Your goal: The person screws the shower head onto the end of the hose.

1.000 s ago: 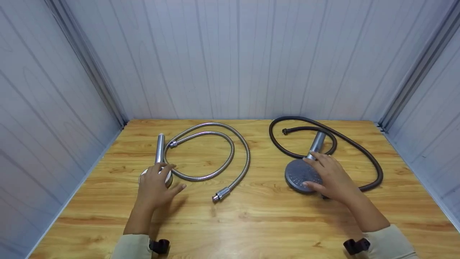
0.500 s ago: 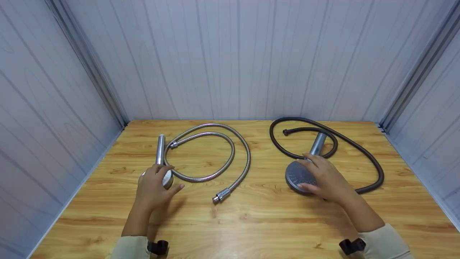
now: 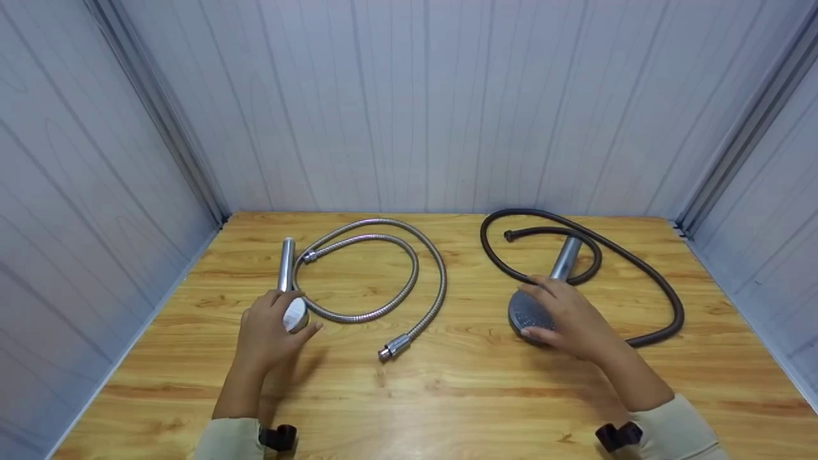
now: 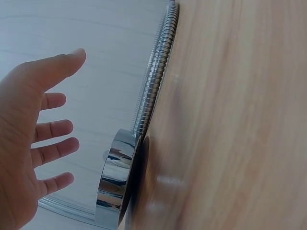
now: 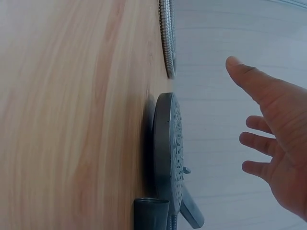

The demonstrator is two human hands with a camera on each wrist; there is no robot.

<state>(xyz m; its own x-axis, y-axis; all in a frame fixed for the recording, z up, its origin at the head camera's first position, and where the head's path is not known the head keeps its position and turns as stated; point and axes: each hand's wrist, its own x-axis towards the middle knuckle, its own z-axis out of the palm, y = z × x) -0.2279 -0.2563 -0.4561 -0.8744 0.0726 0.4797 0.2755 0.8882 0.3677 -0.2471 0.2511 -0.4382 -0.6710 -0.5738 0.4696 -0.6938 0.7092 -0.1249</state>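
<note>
A chrome hand shower head [image 3: 295, 314] lies on the wooden table at left, its handle pointing to the back wall. Over it hovers my left hand [image 3: 265, 329], thumb spread from the fingers; the left wrist view has air between that hand and the shower head's shiny rim [image 4: 112, 184]. At right lies a dark grey shower head [image 3: 525, 313] with a dotted spray face. My right hand [image 3: 569, 319] is held above it, covering part of the disc. In the right wrist view, its fingers [image 5: 259, 143] are apart from the shower head [image 5: 165, 139] and hold nothing.
A silver metal hose [image 3: 397, 345] is coiled loosely beside the chrome shower head. Behind and right of the grey one loops a black hose [image 3: 679, 313]; its dark end fitting [image 5: 151, 213] shows in the right wrist view. Pale panel walls [image 3: 396, 115] enclose the table [image 3: 434, 409].
My right hand has drifted left over the grey shower head. My left hand has shifted slightly left, uncovering more of the chrome disc. The shower heads and hoses stay put.
</note>
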